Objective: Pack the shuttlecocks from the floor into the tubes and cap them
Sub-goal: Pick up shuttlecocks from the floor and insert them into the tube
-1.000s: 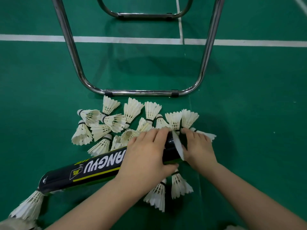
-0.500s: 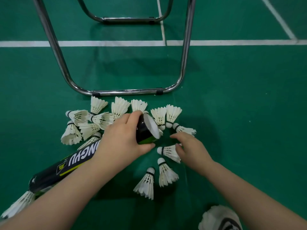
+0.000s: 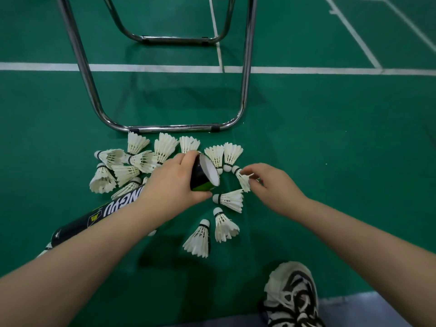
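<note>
Tube: black with white lettering and a yellow-green band, the tube (image 3: 94, 215) lies slanted across the green floor (image 3: 330, 138) from lower left toward the middle. Its open mouth (image 3: 208, 172) faces right, pale inside, with no cap on it.
Left hand: my left hand (image 3: 174, 182) is wrapped round the tube just behind the mouth, fingers over the top and thumb underneath.
Right hand: my right hand (image 3: 273, 187) pinches one shuttlecock (image 3: 243, 179) by its feathers between thumb and fingertips. Its cork points up-left, near the mouth but outside it.
Lift: I cannot tell whether that shuttlecock rests on the floor or hangs clear of it.
Heap: a heap of shuttlecocks (image 3: 132, 161) lies overlapping to the left of and beyond my left hand, partly hidden by the tube.
Pair: two shuttlecocks (image 3: 232, 153) lie side by side just beyond the mouth, corks toward me.
Loose three: three shuttlecocks (image 3: 224, 226) lie apart from the heap, between my forearms.
Chair frame: the chrome chair frame (image 3: 174, 128) stands just beyond the heap.
Shoe: a white-and-black shoe (image 3: 292, 296) sits at the bottom right, under my right forearm.
</note>
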Motion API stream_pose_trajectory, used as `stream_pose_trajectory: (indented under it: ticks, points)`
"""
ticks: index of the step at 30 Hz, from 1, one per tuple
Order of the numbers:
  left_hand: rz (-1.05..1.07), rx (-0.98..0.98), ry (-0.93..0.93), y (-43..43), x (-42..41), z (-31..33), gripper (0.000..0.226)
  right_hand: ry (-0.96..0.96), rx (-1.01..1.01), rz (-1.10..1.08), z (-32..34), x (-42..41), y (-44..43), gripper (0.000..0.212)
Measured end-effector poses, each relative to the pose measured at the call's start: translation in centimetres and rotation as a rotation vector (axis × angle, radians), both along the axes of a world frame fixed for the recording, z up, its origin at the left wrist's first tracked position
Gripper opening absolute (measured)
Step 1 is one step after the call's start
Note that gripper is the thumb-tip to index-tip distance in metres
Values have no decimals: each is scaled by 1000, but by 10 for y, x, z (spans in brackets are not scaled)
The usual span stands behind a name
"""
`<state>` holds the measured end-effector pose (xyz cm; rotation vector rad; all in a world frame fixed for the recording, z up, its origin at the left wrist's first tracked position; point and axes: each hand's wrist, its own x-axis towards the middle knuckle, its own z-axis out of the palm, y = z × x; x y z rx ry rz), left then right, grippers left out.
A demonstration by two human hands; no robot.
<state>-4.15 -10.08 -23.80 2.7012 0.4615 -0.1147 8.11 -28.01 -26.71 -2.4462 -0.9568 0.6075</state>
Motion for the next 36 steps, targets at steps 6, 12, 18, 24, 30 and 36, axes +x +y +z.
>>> stream_pose_trajectory:
  ticks: [6, 12, 18, 24, 30, 36]
  points:
    - [-9, -92, -107, -3, -4, 29, 84, -26, 46, 52, 31, -12, 13, 32]
    - [-66, -69, -173, -10, -13, 55, 83, -90, 41, 101, 57, -25, 18, 32]
    - [-103, -74, -255, -11, -20, 92, 77, -200, 61, 146, 91, -37, 22, 21]
    - [-100, -70, -340, 3, -31, 134, 74, -298, 101, 183, 145, -48, 38, 20]
    - [-106, -75, -375, 27, -43, 167, 69, -363, 104, 232, 182, -58, 60, 16]
    - [-93, -13, -396, 52, -54, 190, 73, -414, 102, 315, 202, -63, 79, 20]
